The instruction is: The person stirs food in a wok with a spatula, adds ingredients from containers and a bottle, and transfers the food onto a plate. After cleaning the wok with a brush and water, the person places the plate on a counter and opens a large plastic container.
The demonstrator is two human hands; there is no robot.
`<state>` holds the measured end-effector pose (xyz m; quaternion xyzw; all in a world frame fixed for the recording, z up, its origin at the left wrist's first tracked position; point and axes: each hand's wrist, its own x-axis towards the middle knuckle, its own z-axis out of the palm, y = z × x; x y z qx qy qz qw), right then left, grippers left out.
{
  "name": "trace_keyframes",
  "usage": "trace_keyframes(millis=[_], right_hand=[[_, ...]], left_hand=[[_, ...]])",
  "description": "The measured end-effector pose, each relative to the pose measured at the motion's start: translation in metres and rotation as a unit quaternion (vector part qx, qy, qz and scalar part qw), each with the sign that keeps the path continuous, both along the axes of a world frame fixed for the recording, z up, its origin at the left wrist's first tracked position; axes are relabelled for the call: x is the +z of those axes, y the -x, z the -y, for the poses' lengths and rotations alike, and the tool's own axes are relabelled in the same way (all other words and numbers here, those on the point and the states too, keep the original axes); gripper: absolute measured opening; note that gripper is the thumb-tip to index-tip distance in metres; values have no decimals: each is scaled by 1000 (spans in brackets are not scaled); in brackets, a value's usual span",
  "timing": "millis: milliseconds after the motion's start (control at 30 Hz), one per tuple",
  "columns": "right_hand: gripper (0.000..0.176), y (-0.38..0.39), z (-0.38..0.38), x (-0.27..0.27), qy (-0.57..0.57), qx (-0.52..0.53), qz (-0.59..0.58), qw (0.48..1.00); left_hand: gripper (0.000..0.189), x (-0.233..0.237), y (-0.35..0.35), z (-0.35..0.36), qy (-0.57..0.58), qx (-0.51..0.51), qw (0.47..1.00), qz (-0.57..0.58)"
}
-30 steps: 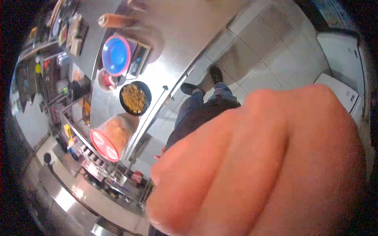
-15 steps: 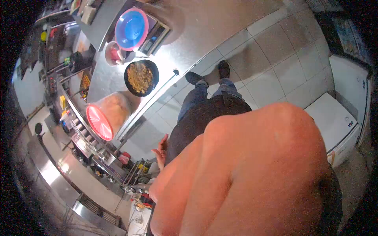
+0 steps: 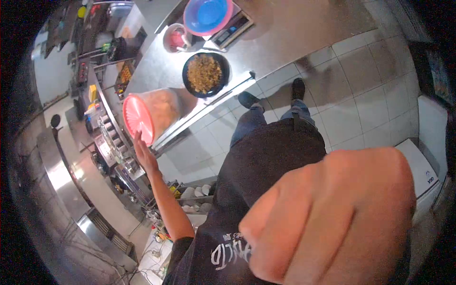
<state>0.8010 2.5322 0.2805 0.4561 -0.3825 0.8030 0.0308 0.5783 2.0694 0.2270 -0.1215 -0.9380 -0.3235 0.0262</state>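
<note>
Steel counter (image 3: 285, 28) holds a jar (image 3: 164, 107), seemingly upright, its lid (image 3: 137, 118) facing left; left hand (image 3: 144, 154) lies open at the lid, right hand (image 3: 332, 213) is fisted, contents unseen.

White print (image 3: 228, 251) on black shirt (image 3: 266, 161), low centre: stylised lettering, upside down from here, blurred, word won't resolve. Over at right edge: small dark logo (image 3: 430, 180) on white appliance (image 3: 418, 161), few characters, too small to read. Up top: scale (image 3: 232, 29) under blue bowl (image 3: 207, 14), display panel showing, digits not legible. Red lid (image 3: 137, 118) on tall container (image 3: 166, 107): ribbed face, nothing legible on it. No text readable anywhere.
</note>
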Motion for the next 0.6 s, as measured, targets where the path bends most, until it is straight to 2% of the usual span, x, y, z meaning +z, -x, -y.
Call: trace_keyframes(millis=[33, 100, 200, 267, 333, 433, 600], right_hand=[[32, 1, 7, 4, 0, 2, -2, 1000], [31, 6, 15, 4, 3, -2, 2, 1000], [31, 16, 42, 9, 8, -16, 15, 1000], [31, 27, 69, 9, 7, -42, 27, 999], [30, 36, 106, 7, -14, -94, 41, 995], [30, 50, 150, 6, -54, -176, 87, 979], [30, 67, 209, 13, -49, -195, 92, 975]], left_hand=[[45, 0, 18, -1, 77, -29, 996, -27], [41, -4, 59, 0, 146, -101, 981, -80], [43, -19, 121, 3, 130, -117, 982, -69], [45, -32, 165, 17, 189, -104, 971, -100], [48, -28, 178, 19, 322, -29, 945, -54], [43, -51, 217, 18, 176, -125, 976, -24], [37, -64, 243, 33, 100, -169, 981, 8]])
